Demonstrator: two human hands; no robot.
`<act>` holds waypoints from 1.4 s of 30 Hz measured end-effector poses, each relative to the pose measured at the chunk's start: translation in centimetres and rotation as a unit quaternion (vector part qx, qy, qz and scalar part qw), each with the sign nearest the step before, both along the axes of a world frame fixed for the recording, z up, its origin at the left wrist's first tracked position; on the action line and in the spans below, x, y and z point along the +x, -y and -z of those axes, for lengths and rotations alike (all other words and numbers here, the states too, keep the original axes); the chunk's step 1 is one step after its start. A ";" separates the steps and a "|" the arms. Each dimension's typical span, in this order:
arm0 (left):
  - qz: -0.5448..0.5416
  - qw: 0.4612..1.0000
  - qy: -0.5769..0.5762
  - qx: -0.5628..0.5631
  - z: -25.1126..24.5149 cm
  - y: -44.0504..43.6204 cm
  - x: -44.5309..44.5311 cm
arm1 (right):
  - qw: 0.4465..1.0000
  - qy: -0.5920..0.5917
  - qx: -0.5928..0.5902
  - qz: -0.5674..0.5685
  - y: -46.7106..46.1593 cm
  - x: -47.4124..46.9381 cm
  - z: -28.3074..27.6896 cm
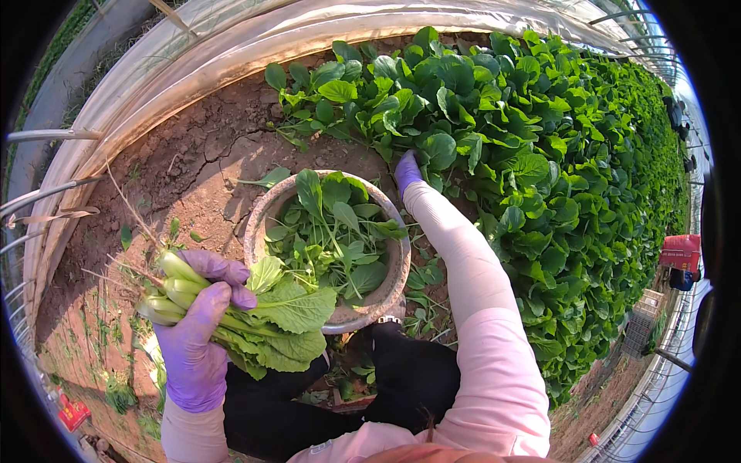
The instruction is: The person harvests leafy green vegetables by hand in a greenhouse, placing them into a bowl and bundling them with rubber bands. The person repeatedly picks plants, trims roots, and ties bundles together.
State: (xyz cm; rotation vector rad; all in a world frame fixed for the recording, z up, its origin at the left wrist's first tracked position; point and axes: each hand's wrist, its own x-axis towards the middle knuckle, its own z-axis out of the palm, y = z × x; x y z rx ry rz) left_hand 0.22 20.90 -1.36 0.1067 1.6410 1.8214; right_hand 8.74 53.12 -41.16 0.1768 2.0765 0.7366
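My left hand [202,330], in a purple glove, grips a bunch of leafy greens [283,324] by their pale stems. Thin roots stick out from the stem ends towards the upper left, and the leaves hang to the right. My right hand [408,169], also gloved, reaches to the base of the standing leafy plants [463,110]; leaves cover its fingertips, so whether it grips a stem is hidden. Between my arms sits a round, soil-stained basin [401,260] with loose leaves and thin stems [330,243] inside.
Plastic sheeting [231,63] of a tunnel greenhouse curves along the far side, with metal hoops at the left. Cracked bare soil [191,150] lies beyond the basin. Pulled bunches [120,393] lie at lower left. A crate [642,321] and a red bag [680,253] are at the right.
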 end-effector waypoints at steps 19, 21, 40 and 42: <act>0.199 0.976 -0.011 0.086 -0.7 -0.5 4.7 | 0.208 -0.499 -0.655 0.527 8.5 7.6 -30.1; 0.230 0.967 -0.004 0.109 -0.8 -0.6 5.7 | 0.063 -0.501 -0.728 0.464 12.3 6.5 -33.4; 0.437 0.889 -0.124 0.054 -4.2 4.9 6.7 | -0.145 -0.668 -0.650 0.333 18.5 8.5 -42.3; 0.454 0.880 -0.135 0.046 -4.3 4.8 6.2 | -0.072 -0.812 -0.530 0.232 17.6 9.3 -43.6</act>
